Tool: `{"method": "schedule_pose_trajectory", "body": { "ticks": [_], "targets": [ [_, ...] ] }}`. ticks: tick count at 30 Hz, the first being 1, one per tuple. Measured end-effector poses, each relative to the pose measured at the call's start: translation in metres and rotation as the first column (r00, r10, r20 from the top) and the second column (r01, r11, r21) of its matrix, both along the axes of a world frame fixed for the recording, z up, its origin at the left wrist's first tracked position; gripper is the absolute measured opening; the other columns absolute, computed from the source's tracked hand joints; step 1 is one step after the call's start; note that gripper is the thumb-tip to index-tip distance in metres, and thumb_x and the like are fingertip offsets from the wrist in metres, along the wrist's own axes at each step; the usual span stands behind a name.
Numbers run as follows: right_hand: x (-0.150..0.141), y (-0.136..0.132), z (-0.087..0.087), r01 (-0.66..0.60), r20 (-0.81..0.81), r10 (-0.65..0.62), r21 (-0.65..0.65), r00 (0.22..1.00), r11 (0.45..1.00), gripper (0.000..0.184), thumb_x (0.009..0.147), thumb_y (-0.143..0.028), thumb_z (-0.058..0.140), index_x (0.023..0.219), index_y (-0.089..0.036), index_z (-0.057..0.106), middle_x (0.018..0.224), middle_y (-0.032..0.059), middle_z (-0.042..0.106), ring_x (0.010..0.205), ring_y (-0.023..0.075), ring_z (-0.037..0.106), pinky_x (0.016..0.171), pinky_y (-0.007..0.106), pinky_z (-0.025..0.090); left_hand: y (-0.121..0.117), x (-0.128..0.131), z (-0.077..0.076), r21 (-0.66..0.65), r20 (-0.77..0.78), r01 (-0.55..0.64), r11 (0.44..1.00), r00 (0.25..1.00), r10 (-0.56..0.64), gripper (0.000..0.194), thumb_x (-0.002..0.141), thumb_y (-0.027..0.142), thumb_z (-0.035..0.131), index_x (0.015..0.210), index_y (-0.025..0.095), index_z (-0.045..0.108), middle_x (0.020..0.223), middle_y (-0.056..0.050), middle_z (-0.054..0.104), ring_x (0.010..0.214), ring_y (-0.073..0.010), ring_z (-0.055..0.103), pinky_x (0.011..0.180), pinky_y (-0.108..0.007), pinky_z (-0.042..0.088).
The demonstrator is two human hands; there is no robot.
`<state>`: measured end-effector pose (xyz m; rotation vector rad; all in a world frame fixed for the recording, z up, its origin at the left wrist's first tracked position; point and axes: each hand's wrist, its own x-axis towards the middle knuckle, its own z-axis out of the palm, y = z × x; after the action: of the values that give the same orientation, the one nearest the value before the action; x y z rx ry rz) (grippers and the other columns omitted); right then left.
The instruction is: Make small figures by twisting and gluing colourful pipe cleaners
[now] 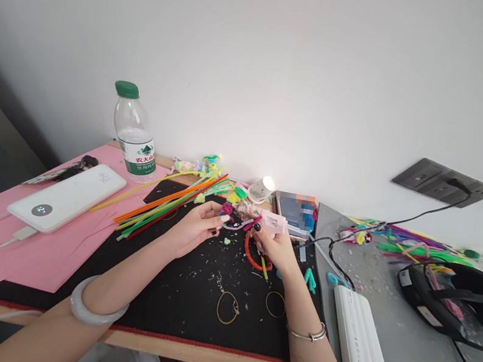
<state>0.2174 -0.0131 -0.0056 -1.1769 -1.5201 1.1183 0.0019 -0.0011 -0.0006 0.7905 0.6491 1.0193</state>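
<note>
My left hand is closed in a pinch on a small magenta fuzzy pipe-cleaner piece. A lilac pipe cleaner curves across between the two hands. At its other end, the thumb and fingers of my right hand close on a short magenta pipe cleaner. Right behind that hand is a pale pink object, whose kind I cannot make out. An orange-red ring and a yellow-green strip show below my right fingers, partly hidden.
Loose pipe cleaners lie left of my hands. A water bottle, white power bank and pink sheet are further left. Rubber bands lie on the black mat. Another power bank and a black headset are right.
</note>
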Motion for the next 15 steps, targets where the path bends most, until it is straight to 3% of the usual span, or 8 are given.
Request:
{"method": "schedule_pose_trajectory", "body": {
  "ticks": [7,15],
  "targets": [
    [-0.0034,-0.0033,0.0055,0.016,0.022,-0.016,0.003,1.0,1.0,0.031,0.08,-0.049,0.059,0.081,-0.019,0.049,0.052,-0.0058,0.044,0.04,0.0065,0.034,0.039,0.02,0.029,0.0014,-0.0009,-0.0002,-0.006,-0.096,-0.045,0.999,0.994,0.045,0.024,0.068,0.029,0.077,0.086,0.017,0.066,0.075,0.002,0.058,0.062,-0.0058,0.054,0.061,-0.02,0.049],
    [-0.0016,-0.0024,0.0029,0.029,0.035,-0.029,0.014,0.999,0.999,0.027,0.082,-0.046,0.058,0.085,-0.019,0.051,0.051,-0.0058,0.044,0.041,0.007,0.034,0.039,0.02,0.029,0.0024,-0.0009,-0.0015,-0.033,-0.094,-0.05,0.998,0.994,0.046,0.027,0.068,0.03,0.077,0.091,0.018,0.069,0.076,0.001,0.062,0.064,-0.007,0.059,0.062,-0.02,0.052]
  ]
}}
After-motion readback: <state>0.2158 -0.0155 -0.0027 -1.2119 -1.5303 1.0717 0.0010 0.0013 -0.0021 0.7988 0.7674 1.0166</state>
